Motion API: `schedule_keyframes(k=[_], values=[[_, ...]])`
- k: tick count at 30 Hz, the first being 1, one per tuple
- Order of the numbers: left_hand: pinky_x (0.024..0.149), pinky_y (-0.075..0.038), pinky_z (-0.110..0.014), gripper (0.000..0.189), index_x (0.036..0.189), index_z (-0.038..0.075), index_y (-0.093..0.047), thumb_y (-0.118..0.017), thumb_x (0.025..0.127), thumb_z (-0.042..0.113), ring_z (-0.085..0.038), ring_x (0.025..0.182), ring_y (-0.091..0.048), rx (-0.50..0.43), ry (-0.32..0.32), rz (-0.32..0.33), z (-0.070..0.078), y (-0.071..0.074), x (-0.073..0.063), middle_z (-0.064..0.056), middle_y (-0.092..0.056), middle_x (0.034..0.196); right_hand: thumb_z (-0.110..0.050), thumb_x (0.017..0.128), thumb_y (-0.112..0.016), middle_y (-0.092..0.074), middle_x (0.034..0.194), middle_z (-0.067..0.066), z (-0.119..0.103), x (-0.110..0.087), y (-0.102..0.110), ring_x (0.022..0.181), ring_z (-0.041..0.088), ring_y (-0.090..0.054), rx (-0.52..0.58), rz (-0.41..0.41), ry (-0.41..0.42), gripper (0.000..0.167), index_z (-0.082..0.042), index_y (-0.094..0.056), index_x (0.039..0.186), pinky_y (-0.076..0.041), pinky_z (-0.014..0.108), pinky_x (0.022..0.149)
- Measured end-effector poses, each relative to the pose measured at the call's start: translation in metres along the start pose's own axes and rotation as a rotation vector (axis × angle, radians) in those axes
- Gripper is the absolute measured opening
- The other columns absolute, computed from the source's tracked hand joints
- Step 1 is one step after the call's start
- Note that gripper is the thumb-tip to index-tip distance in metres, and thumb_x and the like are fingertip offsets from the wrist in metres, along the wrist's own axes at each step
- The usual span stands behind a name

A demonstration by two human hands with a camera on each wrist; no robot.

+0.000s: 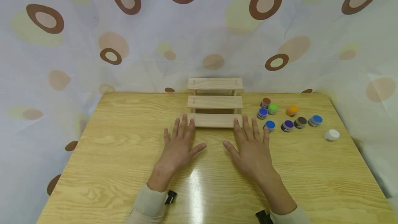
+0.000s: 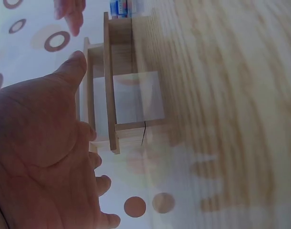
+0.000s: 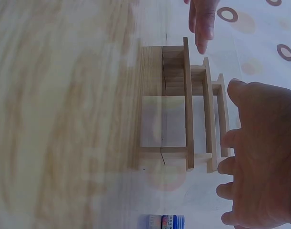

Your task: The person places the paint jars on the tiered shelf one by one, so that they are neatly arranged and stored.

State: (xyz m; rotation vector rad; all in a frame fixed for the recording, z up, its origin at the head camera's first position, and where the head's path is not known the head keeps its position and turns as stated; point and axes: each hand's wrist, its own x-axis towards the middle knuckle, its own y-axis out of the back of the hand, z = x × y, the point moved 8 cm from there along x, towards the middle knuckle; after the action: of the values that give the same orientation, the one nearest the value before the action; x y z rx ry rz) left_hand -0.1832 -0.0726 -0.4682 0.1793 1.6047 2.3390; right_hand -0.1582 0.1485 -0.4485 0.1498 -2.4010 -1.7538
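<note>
A three-step wooden rack (image 1: 215,102) stands at the far edge of the table. My left hand (image 1: 178,149) is spread palm down at the rack's front left corner, fingers straight, holding nothing. On the other side, my right hand (image 1: 253,153) is also spread flat, its fingertips over the front step's right end. Both wrist views show the hands raised above the tabletop; whether fingertips touch the rack I cannot tell. Beside the right hand's fingers is a blue-lidded jar (image 1: 269,124), partly covered by the little finger in the head view.
Several small paint jars sit right of the rack, among them an orange one (image 1: 292,110), a purple one (image 1: 287,126), a green one (image 1: 272,109) and a white one (image 1: 331,134) near the table's right edge. A patterned cloth (image 1: 214,27) hangs behind the wooden table (image 1: 118,168).
</note>
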Motion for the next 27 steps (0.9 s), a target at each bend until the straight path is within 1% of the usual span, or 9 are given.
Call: schedule_keyframes(k=[4, 6, 8, 10, 13, 16, 20, 24, 27], values=[[0.126, -0.003, -0.074, 0.095, 0.172, 0.015, -0.008, -0.050, 0.104, 0.068, -0.038, 0.163, 0.002, -0.017, -0.017, -0.007, 0.001, -0.002, -0.001, -0.011, 0.007, 0.178, -0.067, 0.108, -0.039, -0.007, 0.176, 0.018, 0.000, -0.003, -0.001, 0.162, 0.042, 0.001, 0.014, -0.011, 0.000, 0.084, -0.015, -0.020, 0.171, 0.000, 0.075, 0.125], [0.127, -0.004, -0.073, 0.094, 0.172, 0.014, -0.007, -0.047, 0.105, 0.067, -0.038, 0.163, 0.001, -0.054, -0.037, -0.001, 0.000, -0.003, 0.001, -0.011, 0.008, 0.178, -0.066, 0.108, -0.040, -0.007, 0.176, 0.019, 0.002, -0.002, -0.001, 0.162, 0.043, 0.000, 0.039, -0.011, 0.003, 0.084, -0.014, -0.020, 0.171, -0.003, 0.076, 0.125], [0.127, -0.006, -0.072, 0.092, 0.172, 0.014, -0.007, -0.048, 0.107, 0.065, -0.038, 0.163, -0.001, -0.136, -0.057, 0.021, -0.002, -0.001, 0.004, -0.011, 0.008, 0.178, -0.061, 0.108, -0.048, -0.011, 0.175, 0.022, 0.009, 0.000, 0.002, 0.161, 0.047, -0.007, 0.093, 0.008, -0.007, 0.083, -0.011, -0.024, 0.170, -0.010, 0.078, 0.123], [0.127, -0.011, -0.071, 0.089, 0.172, 0.015, -0.006, -0.051, 0.108, 0.059, -0.038, 0.163, -0.005, -0.266, -0.066, 0.046, -0.007, 0.001, 0.009, -0.010, 0.007, 0.178, -0.050, 0.107, -0.059, -0.021, 0.172, 0.027, 0.020, 0.004, 0.009, 0.157, 0.052, -0.019, 0.161, 0.068, -0.021, 0.079, -0.006, -0.031, 0.166, -0.020, 0.079, 0.120], [0.128, -0.016, -0.067, 0.084, 0.171, 0.013, -0.008, -0.057, 0.110, 0.043, -0.038, 0.162, -0.009, -0.501, -0.072, 0.093, -0.015, 0.006, 0.014, -0.013, 0.001, 0.178, -0.027, 0.103, -0.072, -0.042, 0.159, 0.030, 0.045, 0.007, 0.024, 0.145, 0.054, -0.040, 0.282, 0.202, -0.064, 0.064, 0.002, -0.048, 0.155, -0.038, 0.076, 0.112], [0.129, -0.024, -0.059, 0.078, 0.170, 0.009, -0.011, -0.058, 0.111, 0.030, -0.036, 0.161, -0.016, -0.675, -0.077, 0.124, -0.022, 0.007, 0.020, -0.015, -0.008, 0.177, -0.011, 0.099, -0.075, -0.060, 0.142, 0.029, 0.075, 0.006, 0.038, 0.133, 0.052, -0.054, 0.360, 0.347, -0.113, 0.048, 0.007, -0.060, 0.141, -0.048, 0.070, 0.107], [0.125, -0.034, -0.055, 0.071, 0.168, 0.003, -0.017, -0.056, 0.112, 0.017, -0.036, 0.159, -0.026, -0.788, -0.099, 0.159, -0.027, 0.006, 0.025, -0.017, -0.019, 0.174, -0.003, 0.097, -0.076, -0.067, 0.133, 0.029, 0.108, 0.002, 0.046, 0.125, 0.051, -0.061, 0.431, 0.442, -0.176, 0.042, 0.009, -0.064, 0.135, -0.053, 0.065, 0.103], [0.126, -0.035, -0.053, 0.065, 0.167, 0.000, -0.021, -0.054, 0.111, 0.008, -0.034, 0.159, -0.026, -0.890, -0.099, 0.153, -0.030, 0.001, 0.029, -0.019, -0.024, 0.172, -0.003, 0.098, -0.074, -0.066, 0.132, 0.031, 0.125, 0.000, 0.044, 0.119, 0.052, -0.063, 0.476, 0.436, -0.210, 0.042, 0.008, -0.063, 0.137, -0.055, 0.063, 0.100], [0.127, -0.034, -0.045, 0.062, 0.166, 0.001, -0.024, -0.053, 0.111, 0.005, -0.031, 0.159, -0.027, -0.941, -0.085, 0.145, -0.033, -0.002, 0.032, -0.018, -0.027, 0.172, -0.003, 0.098, -0.075, -0.068, 0.130, 0.030, 0.130, 0.001, 0.041, 0.116, 0.050, -0.065, 0.489, 0.426, -0.207, 0.039, 0.007, -0.065, 0.135, -0.056, 0.062, 0.099]])
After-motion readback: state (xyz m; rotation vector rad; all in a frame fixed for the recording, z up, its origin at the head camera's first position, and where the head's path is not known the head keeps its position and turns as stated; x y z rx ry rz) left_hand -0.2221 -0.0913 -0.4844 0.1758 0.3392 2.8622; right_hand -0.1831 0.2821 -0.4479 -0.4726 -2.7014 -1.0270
